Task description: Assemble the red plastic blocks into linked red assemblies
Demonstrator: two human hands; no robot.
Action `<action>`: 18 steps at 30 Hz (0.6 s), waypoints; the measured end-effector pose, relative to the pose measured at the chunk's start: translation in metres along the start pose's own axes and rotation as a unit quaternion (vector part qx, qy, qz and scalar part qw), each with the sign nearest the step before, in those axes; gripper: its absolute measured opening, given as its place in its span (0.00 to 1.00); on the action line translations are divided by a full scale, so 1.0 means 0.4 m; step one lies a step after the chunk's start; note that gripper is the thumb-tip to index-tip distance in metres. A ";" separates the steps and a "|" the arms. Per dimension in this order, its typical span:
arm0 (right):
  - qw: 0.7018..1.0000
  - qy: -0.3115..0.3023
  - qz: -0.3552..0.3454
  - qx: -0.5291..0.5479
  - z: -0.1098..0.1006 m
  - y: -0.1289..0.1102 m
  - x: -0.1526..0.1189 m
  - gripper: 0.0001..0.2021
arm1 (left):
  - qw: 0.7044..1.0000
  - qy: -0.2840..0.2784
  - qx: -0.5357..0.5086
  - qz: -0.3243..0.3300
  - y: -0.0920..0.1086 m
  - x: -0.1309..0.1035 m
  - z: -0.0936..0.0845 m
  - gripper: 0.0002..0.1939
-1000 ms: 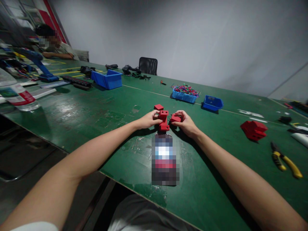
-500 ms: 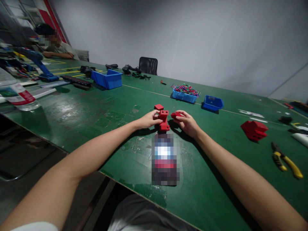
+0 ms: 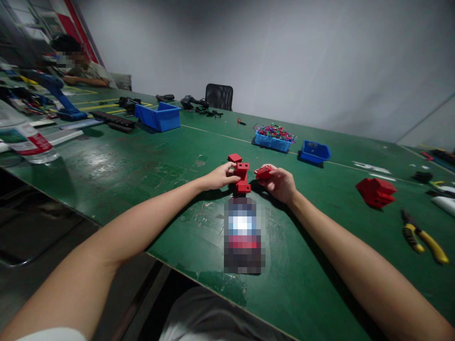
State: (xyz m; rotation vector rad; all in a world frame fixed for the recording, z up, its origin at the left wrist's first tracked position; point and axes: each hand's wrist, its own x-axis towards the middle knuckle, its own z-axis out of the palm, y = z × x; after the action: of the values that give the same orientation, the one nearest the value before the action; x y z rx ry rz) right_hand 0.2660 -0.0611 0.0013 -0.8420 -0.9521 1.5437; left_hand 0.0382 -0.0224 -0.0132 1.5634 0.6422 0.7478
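My left hand [image 3: 221, 177] is closed on the left side of a red block with holes [image 3: 242, 179], which stands on the green table [image 3: 192, 227]. Part of that block is hidden behind my fingers. To its right, my right hand [image 3: 281, 183] pinches a smaller red piece [image 3: 263, 172] just above the table, apart from the block. Behind my left fingertips lies another red block [image 3: 235, 157]. A flat, phone-shaped object [image 3: 244, 237], blurred out, lies in front of the block, nearer to me.
At the right are a red block cluster [image 3: 376, 192] and yellow-handled pliers [image 3: 423, 237]. Farther back stand a blue bin of coloured bits [image 3: 272, 142], a small blue bin [image 3: 314, 152] and a larger one [image 3: 158, 117]. A bottle [image 3: 30, 139] stands left; a person [image 3: 85, 71] sits beyond.
My right hand has turned the small red piece, tilting it so that another face shows, and shifted slightly. The left hand and its block stay in place.
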 end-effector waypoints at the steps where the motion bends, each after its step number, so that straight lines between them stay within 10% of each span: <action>1: 1.000 0.001 0.001 -0.002 0.002 0.000 -0.001 0.09 | 1.000 0.000 -0.001 0.000 0.000 0.000 0.000 0.22; 18: 0.988 -0.026 -0.035 -0.150 0.025 0.015 -0.012 0.19 | 1.000 -0.002 -0.008 0.006 -0.002 0.000 -0.001 0.22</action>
State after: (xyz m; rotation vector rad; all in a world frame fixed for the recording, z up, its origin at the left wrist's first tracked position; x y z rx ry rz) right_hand 0.2553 -0.0679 0.0004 -0.9714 -1.2607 1.3871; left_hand 0.0378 -0.0221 -0.0141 1.5546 0.6232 0.7573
